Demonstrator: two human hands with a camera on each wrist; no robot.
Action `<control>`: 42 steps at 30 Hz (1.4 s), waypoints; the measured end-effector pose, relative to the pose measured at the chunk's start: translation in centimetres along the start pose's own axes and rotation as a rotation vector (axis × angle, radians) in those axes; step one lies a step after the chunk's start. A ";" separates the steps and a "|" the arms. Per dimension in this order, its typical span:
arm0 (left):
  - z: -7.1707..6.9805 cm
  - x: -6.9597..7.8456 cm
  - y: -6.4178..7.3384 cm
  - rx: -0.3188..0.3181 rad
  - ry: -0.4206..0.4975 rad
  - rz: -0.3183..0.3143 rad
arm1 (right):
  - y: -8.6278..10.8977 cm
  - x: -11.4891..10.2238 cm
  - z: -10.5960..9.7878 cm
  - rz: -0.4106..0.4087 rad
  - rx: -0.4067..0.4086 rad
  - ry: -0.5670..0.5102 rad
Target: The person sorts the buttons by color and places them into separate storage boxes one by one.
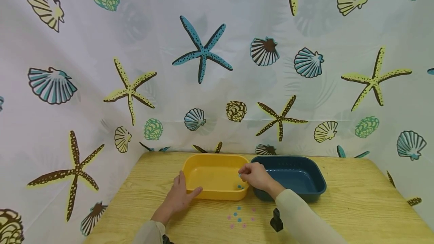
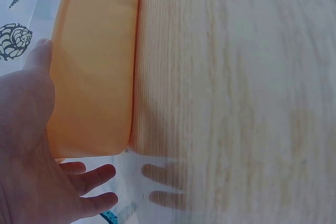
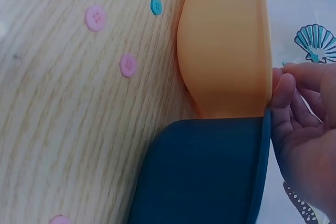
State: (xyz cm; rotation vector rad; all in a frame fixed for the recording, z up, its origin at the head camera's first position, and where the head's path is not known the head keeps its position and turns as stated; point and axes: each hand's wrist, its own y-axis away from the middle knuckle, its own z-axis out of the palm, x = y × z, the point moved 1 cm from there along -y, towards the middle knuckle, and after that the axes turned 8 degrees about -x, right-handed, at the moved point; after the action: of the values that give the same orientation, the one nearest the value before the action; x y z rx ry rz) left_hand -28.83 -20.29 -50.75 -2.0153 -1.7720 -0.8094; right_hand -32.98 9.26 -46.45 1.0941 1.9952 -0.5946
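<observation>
My right hand (image 1: 256,175) is over the right end of the yellow bin (image 1: 217,195), close to where it meets the dark blue bin (image 1: 291,180). Thumb and forefinger pinch a small blue button (image 1: 239,175), mostly covered by the fingertips. Below it, a couple of blue buttons (image 1: 240,187) lie inside the yellow bin. My left hand (image 1: 177,198) rests at that bin's near left corner. In the left wrist view its thumb (image 2: 41,56) touches the rim, while the other fingers (image 2: 94,179) stretch out past the end wall.
On the wooden table (image 1: 356,199), in front of the yellow bin, lie several loose buttons, both blue (image 3: 156,6) and pink (image 3: 95,18). A black wrist mount (image 1: 276,220) shows by the right sleeve. A white curtain (image 1: 237,18) printed with shells and starfish encloses the back and sides.
</observation>
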 end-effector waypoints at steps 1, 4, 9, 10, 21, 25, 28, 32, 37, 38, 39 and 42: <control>0.0 0.0 0.0 -0.002 0.001 -0.001 | -0.1 0.1 0.0 0.003 0.001 0.001; 0.0 0.1 0.0 -0.004 0.004 -0.002 | -0.2 0.1 0.0 0.010 0.005 0.000; 0.0 0.2 0.1 -0.004 0.003 -0.001 | -0.4 0.1 -0.2 0.029 0.019 -0.005; 0.0 0.2 0.1 -0.004 0.001 -0.001 | -0.4 0.1 -0.2 0.032 0.021 -0.006; -0.1 0.2 0.1 0.001 -0.009 0.001 | -0.7 0.1 -0.4 0.046 0.023 -0.024; -0.1 0.2 0.1 0.004 -0.005 0.004 | -0.8 0.2 -0.5 0.047 0.021 -0.029; -0.1 0.2 0.1 0.003 -0.003 0.005 | -0.9 0.2 -0.5 0.050 0.024 -0.028; -0.2 0.2 0.1 0.000 0.002 0.005 | -0.9 0.3 -0.5 0.047 0.025 -0.033; -0.2 0.3 0.2 -0.004 0.004 0.006 | -0.8 0.3 -0.5 0.036 0.018 -0.042; -0.2 0.3 0.2 -0.005 0.005 0.006 | -0.8 0.3 -0.5 0.036 0.017 -0.042; -0.2 0.2 0.2 -0.006 0.005 0.006 | -0.7 0.3 -0.5 0.035 0.015 -0.043; -0.2 0.2 0.2 -0.007 0.006 0.006 | -0.5 0.2 -0.6 0.029 0.011 -0.040</control>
State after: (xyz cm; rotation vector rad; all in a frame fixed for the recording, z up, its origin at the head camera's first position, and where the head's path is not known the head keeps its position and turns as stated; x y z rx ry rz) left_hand -28.65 -20.30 -50.40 -2.0200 -1.7611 -0.8203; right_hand -33.70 9.47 -46.25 1.1073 1.9409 -0.6078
